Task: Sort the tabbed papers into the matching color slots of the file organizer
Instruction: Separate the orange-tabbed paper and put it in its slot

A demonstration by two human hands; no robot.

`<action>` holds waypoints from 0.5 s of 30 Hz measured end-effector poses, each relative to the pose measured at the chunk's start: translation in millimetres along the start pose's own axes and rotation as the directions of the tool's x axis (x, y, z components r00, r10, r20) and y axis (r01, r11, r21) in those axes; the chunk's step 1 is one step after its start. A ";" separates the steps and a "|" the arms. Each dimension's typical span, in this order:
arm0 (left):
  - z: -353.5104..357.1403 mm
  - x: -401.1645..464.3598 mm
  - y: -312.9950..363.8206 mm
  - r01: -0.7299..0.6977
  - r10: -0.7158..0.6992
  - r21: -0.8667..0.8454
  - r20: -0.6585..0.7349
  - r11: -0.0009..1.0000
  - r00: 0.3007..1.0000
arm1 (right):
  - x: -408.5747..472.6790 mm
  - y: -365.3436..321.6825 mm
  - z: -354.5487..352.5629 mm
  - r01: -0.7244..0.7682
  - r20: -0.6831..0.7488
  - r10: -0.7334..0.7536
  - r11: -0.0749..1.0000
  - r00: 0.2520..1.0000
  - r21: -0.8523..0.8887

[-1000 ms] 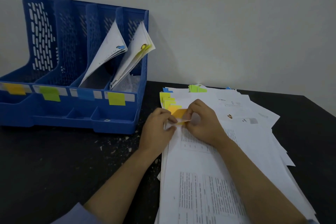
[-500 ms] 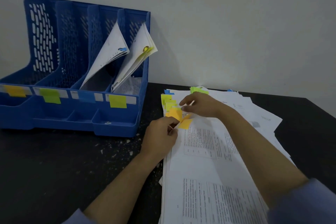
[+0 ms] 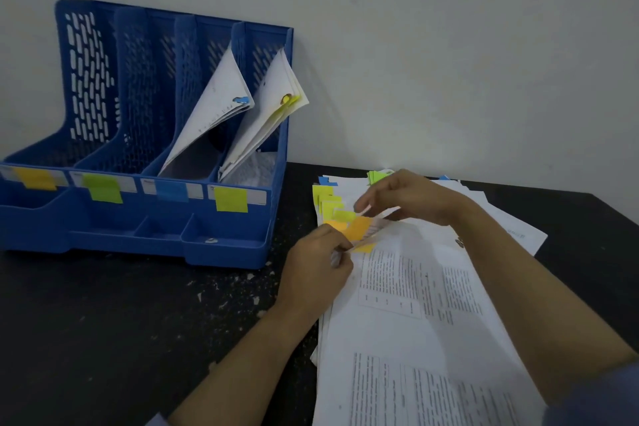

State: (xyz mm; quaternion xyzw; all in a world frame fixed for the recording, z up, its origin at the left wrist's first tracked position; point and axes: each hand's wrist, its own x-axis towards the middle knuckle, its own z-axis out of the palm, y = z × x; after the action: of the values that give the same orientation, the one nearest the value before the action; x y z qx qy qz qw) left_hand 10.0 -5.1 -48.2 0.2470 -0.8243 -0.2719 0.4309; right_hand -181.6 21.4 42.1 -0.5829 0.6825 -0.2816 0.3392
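A black counter (image 3: 103, 339) fills the lower frame, flecked with pale crumbs left of centre. At upper left stands the blue file organizer (image 3: 145, 135) with four upright slots; its front strip carries sticky labels reading left to right orange (image 3: 36, 178), green (image 3: 102, 187), blue (image 3: 172, 190) and yellow (image 3: 231, 199). The white label cards behind them bear writing too small to read. The third slot holds leaning sheets with a blue tab (image 3: 241, 100); the fourth holds sheets with a yellow tab (image 3: 292, 100).

At lower right sprawls the stack of tabbed papers (image 3: 432, 339), printed in blurred, unreadable text columns, with yellow, green, orange and blue tabs fanned along its far left edge.

The left hand (image 3: 316, 271) pinches the corner of the top sheet by its orange tab (image 3: 358, 229). The right hand (image 3: 404, 195) hovers just above, fingers loosely curled; whether it grips anything I cannot tell.
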 end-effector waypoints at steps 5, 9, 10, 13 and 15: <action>-2.7 -3.4 -0.3 0.092 -0.091 -0.014 0.023 0.996 0.996 | 30.2 -5.6 10.6 -0.062 -0.013 0.062 0.938 0.998 -0.340; -3.6 -4.9 -0.2 0.127 -0.128 0.034 0.033 0.991 0.991 | 40.6 -3.5 19.4 -0.014 0.035 0.032 0.907 0.999 -0.420; -3.7 -5.2 -0.1 0.112 -0.114 0.064 0.036 0.992 0.993 | 40.5 -2.6 20.0 -0.001 0.024 0.012 0.913 1.000 -0.409; -3.7 -6.3 1.7 0.021 -0.028 0.142 0.043 0.990 0.999 | 38.0 2.3 21.4 0.047 -0.014 -0.057 0.920 0.998 -0.390; -3.3 -6.6 3.4 -0.044 0.034 0.176 0.062 0.983 0.997 | 34.9 3.6 21.5 0.076 -0.027 -0.092 0.932 0.995 -0.354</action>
State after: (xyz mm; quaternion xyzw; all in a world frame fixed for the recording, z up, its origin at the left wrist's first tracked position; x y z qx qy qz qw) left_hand 15.5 0.8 -48.2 0.2601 -0.8622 -0.1964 0.3879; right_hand -169.9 -12.3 21.5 -0.6568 0.7035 -0.1812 0.2020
